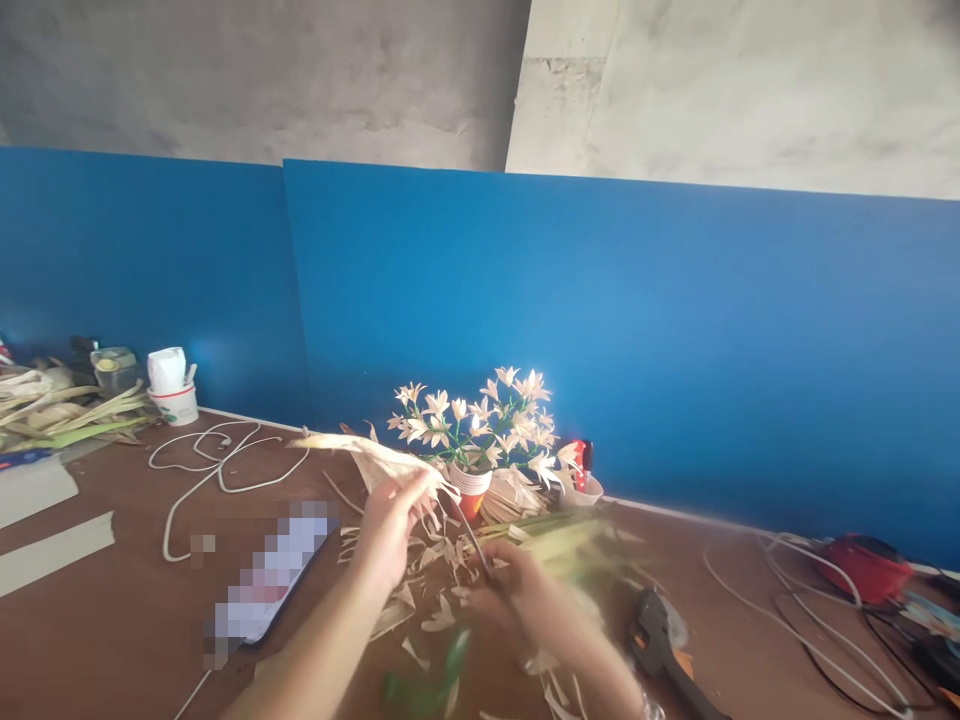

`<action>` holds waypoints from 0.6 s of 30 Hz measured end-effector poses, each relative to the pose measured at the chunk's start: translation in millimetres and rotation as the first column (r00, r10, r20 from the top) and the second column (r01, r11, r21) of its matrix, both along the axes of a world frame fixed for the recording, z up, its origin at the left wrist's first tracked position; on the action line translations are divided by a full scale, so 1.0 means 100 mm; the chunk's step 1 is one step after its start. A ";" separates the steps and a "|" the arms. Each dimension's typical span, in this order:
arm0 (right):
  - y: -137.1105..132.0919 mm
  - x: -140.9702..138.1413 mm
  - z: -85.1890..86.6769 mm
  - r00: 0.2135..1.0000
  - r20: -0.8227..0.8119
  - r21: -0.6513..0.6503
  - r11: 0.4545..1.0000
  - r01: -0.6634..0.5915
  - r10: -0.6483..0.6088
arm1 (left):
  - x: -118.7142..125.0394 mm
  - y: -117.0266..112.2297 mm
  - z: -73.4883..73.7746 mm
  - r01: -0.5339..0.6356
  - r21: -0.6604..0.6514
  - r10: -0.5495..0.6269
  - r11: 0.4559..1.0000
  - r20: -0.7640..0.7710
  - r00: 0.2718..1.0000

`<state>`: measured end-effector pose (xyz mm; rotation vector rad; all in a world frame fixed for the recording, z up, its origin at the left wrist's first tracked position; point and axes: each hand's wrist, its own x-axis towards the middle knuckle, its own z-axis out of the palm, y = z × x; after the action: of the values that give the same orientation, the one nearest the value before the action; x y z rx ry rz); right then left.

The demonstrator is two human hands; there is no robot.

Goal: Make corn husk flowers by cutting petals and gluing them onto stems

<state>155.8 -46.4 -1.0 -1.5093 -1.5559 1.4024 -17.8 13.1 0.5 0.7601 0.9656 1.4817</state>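
We note a pale dry husk [379, 458] raised above the near middle of the table, its narrow end pointing left; the left hand [386, 532] pinches it between thumb and fingers near its right end. The right hand [516, 580], blurred, curls around a slim dark tool [472, 535] whose tip reaches up towards the husk; we cannot tell what kind it is. Below and between the hands, husk scraps [439, 615] litter the brown table [142, 640]. Just beyond, we record an orange-and-white paper cup [471, 490] bearing cream flowers [480, 425] on green stems. Nearer, left of the left arm, lies a phone [277, 575], its screen pixelated; farther left, a loose white cord [217, 465] and a red-rimmed cup [174, 405]. To the right we find a dark glue gun [660, 640] near the right forearm, then a red object [866, 570] among cables. A blue partition [600, 320] stands along the far edge.
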 end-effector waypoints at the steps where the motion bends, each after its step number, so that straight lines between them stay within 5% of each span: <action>1: 0.01 0.04 0.00 0.998 0.065 -0.001 1.000 0.018 -0.018 | -0.08 0.05 0.04 0.035 -0.020 -0.037 0.999 -0.111 0.993; 5: 0.05 0.17 -0.07 0.908 0.418 0.099 0.995 -0.009 -0.033 | -0.35 0.15 0.21 0.225 -0.124 -0.256 0.966 -0.382 0.888; 9: 0.05 0.20 -0.16 0.657 0.752 0.164 0.979 -0.118 -0.047 | -0.63 0.08 0.18 0.356 -0.179 -0.391 0.917 -0.579 0.716; 12: 0.02 0.18 -0.20 0.568 0.822 0.148 0.978 -0.149 -0.037 | -0.82 0.00 0.03 0.559 -0.303 -0.587 0.772 -0.678 0.443; 15: -0.01 0.13 -0.23 0.521 0.852 0.147 0.977 -0.155 -0.046 | -0.93 -0.06 -0.09 0.596 -0.433 -0.635 0.677 -0.752 0.175; 18: -0.04 0.08 -0.25 0.495 0.868 0.145 0.976 -0.164 -0.046 | -1.02 -0.10 -0.12 0.579 -0.523 -0.659 0.625 -0.751 0.033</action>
<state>163.5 -50.2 -25.6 -2.2014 -2.2466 0.3654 -119.7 3.0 -11.8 1.7977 1.2023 0.0372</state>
